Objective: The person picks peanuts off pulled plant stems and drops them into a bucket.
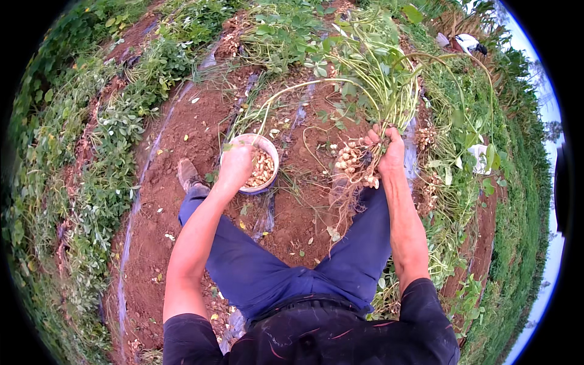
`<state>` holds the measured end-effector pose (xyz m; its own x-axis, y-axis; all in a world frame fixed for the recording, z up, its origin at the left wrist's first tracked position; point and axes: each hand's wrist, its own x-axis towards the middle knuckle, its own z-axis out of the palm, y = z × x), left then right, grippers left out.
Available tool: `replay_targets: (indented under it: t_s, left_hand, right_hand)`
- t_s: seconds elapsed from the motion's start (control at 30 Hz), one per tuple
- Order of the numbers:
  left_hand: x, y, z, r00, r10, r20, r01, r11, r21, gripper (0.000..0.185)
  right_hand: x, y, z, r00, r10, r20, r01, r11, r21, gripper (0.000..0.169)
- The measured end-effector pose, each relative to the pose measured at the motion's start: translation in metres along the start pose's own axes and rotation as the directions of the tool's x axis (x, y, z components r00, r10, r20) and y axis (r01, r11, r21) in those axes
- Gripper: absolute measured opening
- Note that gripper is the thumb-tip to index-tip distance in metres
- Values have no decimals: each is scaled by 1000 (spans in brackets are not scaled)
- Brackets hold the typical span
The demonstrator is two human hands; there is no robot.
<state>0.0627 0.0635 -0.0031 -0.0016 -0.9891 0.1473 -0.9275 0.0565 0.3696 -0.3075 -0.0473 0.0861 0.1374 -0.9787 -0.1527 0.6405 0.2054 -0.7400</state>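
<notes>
My right hand [391,148] is closed around the stems of a bunch of peanut plants [392,98]. The leafy tops spread up and away from me, while pods [349,159] and thin roots [349,196] hang beside and below my fist, over my right leg. My left hand [237,163] is at the left side of a round pale bucket [275,157], partly covering its opening. Loose peanut pods [263,171] lie inside it. The fingers of that hand are curled and their tips are hidden, so whether they hold anything cannot be told.
Reddish soil [164,200] with strips of plastic film [132,228] surrounds my feet. Pulled peanut plants [278,45] lie ahead, with more rows [105,155] at left. A white object [480,159] sits at right. Another person [466,44] is bent over at the far right.
</notes>
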Motion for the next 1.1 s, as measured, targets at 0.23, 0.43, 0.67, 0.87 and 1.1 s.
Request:
replay_targets:
  t_s: [0.23, 0.43, 0.67, 0.87, 1.1]
  left_hand:
    - [29, -44, 21, 952, -305, 14, 300, 926, -229, 26]
    - [51, -10, 31, 993, 119, -7, -114, 927, -357, 24]
    - [64, 95, 42, 996, 76, -53, -82, 462, -883, 44]
    - [61, 90, 66, 988, -46, 146, 152, 406, -901, 80]
    - [51, 98, 53, 995, -96, -11, 12, 237, -972, 42]
  right_hand:
    - [67, 2, -10, 1000, -24, -9, 26, 982, 189, 21]
    - [91, 19, -11, 966, 42, 255, -149, 896, 418, 25]
    - [75, 49, 22, 960, 132, 248, -199, 943, 267, 32]
    - [71, 73, 35, 948, 151, 279, -196, 971, 140, 39]
    - [73, 78, 35, 962, 160, 220, -194, 971, 142, 34]
